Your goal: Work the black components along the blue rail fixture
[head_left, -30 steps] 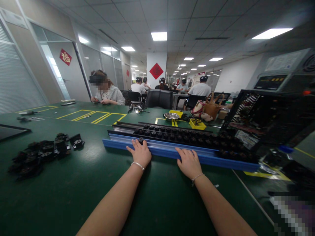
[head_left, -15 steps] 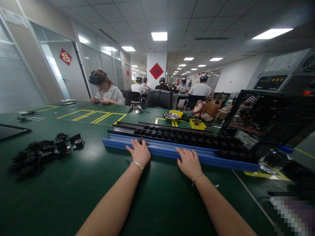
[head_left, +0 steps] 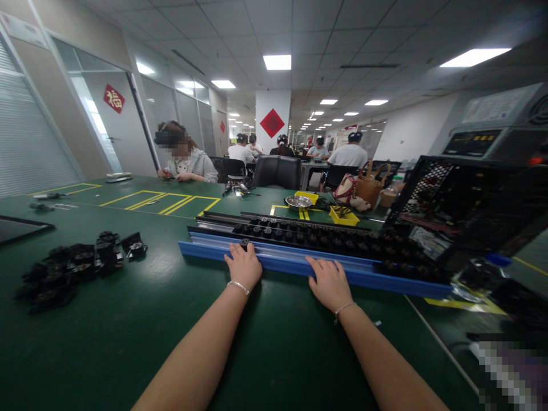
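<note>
A long blue rail (head_left: 274, 264) with a raised front wall lies across the green table. At its left part, the fingertips of my left hand (head_left: 245, 267) curl over the wall and close on a small black part (head_left: 244, 244) in the channel. My right hand (head_left: 329, 282) grips the front wall farther right, fingers bent over the top; its fingertips are partly hidden. Black parts with round metal centres (head_left: 406, 269) fill the rail's right end. More stand in rows in the black rails (head_left: 295, 233) behind. A loose pile of similar parts (head_left: 71, 265) lies left.
A computer case (head_left: 432, 217) with its side off stands at the right, near a clear plastic bottle (head_left: 482, 277). Behind the rails are a metal bowl (head_left: 298, 202) and a yellow tray (head_left: 343, 217). A person (head_left: 188, 157) sits across the table at the left.
The fingers of my left hand have drawn slightly closer together, with the thumb side moving right. My right hand and the rail have hardly moved.
</note>
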`<state>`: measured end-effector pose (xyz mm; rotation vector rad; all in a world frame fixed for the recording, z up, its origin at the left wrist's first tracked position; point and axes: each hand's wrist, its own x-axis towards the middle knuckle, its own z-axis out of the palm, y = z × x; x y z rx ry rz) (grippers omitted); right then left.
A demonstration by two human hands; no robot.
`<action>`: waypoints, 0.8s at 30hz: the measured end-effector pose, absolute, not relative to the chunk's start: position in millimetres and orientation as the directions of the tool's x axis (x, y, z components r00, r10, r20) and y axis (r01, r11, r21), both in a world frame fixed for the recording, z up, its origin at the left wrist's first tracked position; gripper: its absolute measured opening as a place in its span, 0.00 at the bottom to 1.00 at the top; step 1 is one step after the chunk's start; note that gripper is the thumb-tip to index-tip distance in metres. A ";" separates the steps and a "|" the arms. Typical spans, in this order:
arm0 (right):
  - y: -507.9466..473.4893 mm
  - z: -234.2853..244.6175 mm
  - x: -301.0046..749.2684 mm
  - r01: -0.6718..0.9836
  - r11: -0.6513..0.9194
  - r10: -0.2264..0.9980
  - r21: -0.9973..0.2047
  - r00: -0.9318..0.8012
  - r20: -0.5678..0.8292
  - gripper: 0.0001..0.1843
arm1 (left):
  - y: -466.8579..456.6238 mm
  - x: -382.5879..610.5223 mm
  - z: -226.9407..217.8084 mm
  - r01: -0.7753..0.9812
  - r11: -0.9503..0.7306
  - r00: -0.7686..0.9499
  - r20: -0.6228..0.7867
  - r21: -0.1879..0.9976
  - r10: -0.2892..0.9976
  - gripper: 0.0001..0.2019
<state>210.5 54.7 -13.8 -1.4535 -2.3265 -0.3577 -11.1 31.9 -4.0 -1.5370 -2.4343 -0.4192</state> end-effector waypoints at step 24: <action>55.3 -14.4 211.6 0.896 0.443 0.812 0.002 -0.402 0.424 0.25 | 29.8 -21.8 0.3 0.886 0.435 -0.461 0.385 0.157 0.799 0.21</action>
